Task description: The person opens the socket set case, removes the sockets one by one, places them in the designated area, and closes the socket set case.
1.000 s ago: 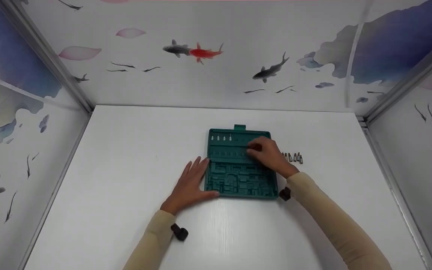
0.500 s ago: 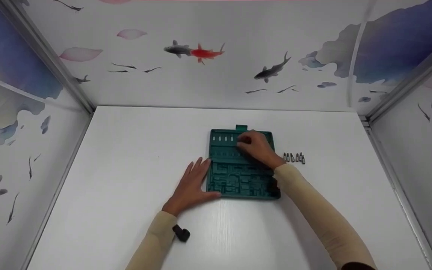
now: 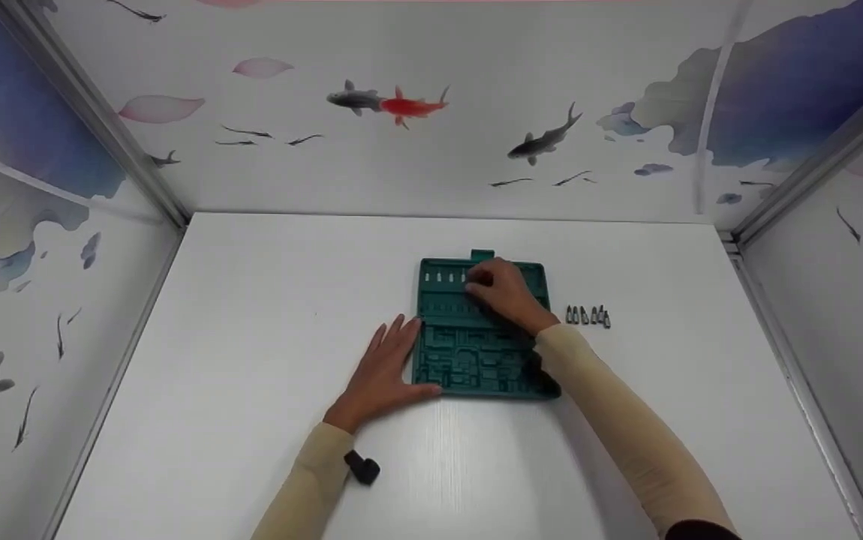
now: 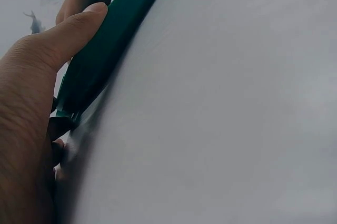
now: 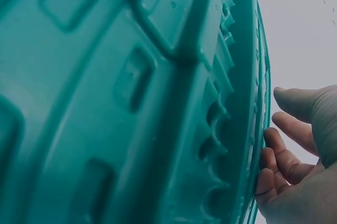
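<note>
An open green plastic case with molded slots lies on the white table. My left hand steadies it, fingers straight along the left edge and thumb on the near edge. Several small metal pieces like screwdriver bits stand in the top row's left end. My right hand is over that row, thumb and forefinger bent at the rightmost seated bit. In the right wrist view, the right hand shows its fingertips beyond the case; whether they pinch a bit is hidden.
Several loose bits lie in a row on the white table, right of the case. A latch tab sticks out from the case's far edge. Printed panels enclose the table at the back and sides.
My right hand has moved left across the case, from the right half of the rows to the rightmost seated bit in the top row. The left hand keeps its place.
</note>
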`<state>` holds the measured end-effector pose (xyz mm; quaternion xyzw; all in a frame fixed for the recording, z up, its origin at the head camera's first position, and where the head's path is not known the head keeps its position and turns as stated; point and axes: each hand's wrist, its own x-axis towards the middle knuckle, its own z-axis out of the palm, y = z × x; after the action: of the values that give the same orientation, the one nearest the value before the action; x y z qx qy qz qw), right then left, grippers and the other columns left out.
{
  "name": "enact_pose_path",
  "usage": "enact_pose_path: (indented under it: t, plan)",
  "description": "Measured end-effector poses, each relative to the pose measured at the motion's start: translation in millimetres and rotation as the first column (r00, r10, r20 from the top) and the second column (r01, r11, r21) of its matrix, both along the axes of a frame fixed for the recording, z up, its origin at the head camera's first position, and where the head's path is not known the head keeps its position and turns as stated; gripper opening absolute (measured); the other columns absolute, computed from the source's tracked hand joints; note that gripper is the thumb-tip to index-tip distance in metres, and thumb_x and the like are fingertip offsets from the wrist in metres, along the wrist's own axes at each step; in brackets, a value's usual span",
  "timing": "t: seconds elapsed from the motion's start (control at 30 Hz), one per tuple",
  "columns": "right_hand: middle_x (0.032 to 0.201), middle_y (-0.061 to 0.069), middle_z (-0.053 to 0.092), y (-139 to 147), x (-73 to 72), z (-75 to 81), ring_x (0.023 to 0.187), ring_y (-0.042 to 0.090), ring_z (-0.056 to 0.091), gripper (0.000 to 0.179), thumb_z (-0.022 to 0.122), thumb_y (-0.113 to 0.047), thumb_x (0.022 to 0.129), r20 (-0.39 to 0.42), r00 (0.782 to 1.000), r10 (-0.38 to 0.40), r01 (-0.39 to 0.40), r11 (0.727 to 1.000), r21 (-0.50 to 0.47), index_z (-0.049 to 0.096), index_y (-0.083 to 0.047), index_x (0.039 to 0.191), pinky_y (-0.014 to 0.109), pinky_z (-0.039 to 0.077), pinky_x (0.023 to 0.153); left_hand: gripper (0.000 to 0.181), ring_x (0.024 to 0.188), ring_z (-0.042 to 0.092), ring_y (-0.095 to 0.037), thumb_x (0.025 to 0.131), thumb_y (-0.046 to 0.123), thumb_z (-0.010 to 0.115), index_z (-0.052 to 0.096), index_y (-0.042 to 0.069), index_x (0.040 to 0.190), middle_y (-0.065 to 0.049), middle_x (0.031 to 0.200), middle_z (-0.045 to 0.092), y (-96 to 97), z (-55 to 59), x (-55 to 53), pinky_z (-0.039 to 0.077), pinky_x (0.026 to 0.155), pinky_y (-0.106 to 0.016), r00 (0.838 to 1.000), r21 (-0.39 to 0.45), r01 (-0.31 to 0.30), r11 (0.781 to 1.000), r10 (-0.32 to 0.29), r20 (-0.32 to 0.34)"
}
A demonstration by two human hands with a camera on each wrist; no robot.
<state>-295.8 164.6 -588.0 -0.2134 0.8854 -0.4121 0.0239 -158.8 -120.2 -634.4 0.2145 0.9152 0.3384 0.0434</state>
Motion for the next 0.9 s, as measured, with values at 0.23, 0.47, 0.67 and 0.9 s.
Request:
enact_pose_path:
  t: [0.23, 0.47, 0.67, 0.9]
  plan:
    - [0.130, 0.026, 0.073, -9, -7.2, -2.5, 0.123, 0.042, 0.067, 0.035, 0.076, -0.010, 0.105, -0.008, 1.000, 0.011, -0.010, 1.000, 0.026, 0.072, 0.011, 0.133, 0.060, 0.054, 0.109, 0.123, 0.171, 0.010, -0.022, 0.089, 0.082, 0.072, 0.018, 0.017, 0.179, -0.005, 0.184, 0.021, -0.9, -1.1, 0.3, 0.004, 0.139, -0.046, 1.000, -0.006, -0.004, 1.000, 0.004, 0.002]
    - [0.128, 0.028, 0.073, -13, -11.9, -3.6, 0.122, 0.044, 0.067, 0.040, 0.078, -0.014, 0.104, -0.005, 1.000, -0.020, 0.020, 0.995, 0.102, 0.071, 0.012, 0.134, 0.060, 0.053, 0.110, 0.124, 0.171, 0.008, -0.022, 0.088, 0.082, 0.072, 0.018, 0.018, 0.179, -0.004, 0.184, 0.020, -1.0, 0.1, -0.5, 0.003, 0.139, -0.045, 1.000, 0.019, 0.003, 1.000, -0.003, 0.014]
    - [0.131, 0.030, 0.070, -13, -14.3, -3.1, 0.125, 0.044, 0.065, 0.040, 0.076, -0.009, 0.104, 0.055, 0.997, -0.045, 0.041, 0.996, 0.078, 0.069, 0.012, 0.137, 0.060, 0.052, 0.112, 0.123, 0.171, 0.008, -0.022, 0.089, 0.080, 0.074, 0.018, 0.017, 0.179, -0.003, 0.184, 0.020, -0.5, 0.0, -1.7, 0.003, 0.139, -0.045, 1.000, 0.026, 0.009, 1.000, -0.009, 0.008]
    - [0.126, 0.027, 0.065, -18, -11.1, -8.6, 0.117, 0.042, 0.062, 0.032, 0.075, -0.003, 0.104, 0.068, 0.994, -0.080, 0.080, 0.997, -0.003, 0.064, 0.007, 0.133, 0.058, 0.050, 0.105, 0.123, 0.171, 0.007, -0.018, 0.089, 0.083, 0.072, 0.017, 0.018, 0.179, 0.003, 0.184, 0.018, -0.7, -2.8, -2.6, 0.001, 0.139, -0.043, 1.000, -0.009, 0.010, 1.000, -0.010, 0.008]
